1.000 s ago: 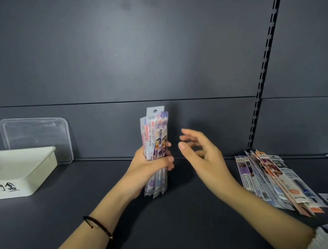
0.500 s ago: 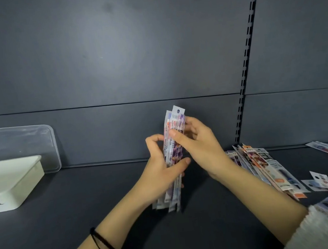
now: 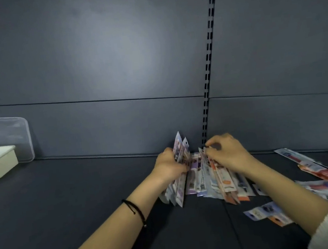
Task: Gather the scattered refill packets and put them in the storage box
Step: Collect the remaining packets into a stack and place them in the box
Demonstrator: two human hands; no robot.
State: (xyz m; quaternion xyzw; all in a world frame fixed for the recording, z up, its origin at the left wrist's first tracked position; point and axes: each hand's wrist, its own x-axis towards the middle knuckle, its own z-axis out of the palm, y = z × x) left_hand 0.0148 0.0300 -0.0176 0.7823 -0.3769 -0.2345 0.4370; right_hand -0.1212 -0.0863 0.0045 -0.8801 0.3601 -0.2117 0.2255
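- Centrally, a refill packet bundle [image 3: 180, 157] is gripped upright by the left hand [image 3: 169, 165].
- At its 3 o'clock, the fanned packet pile [image 3: 216, 179] is pinched by the right hand [image 3: 228, 153].

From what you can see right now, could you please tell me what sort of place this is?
Probably a shop's display shelving, perhaps a stationery shop: dark grey wall panels joined by a black slotted metal upright, a dark grey shelf board, and colourful printed refill packets with hang holes.
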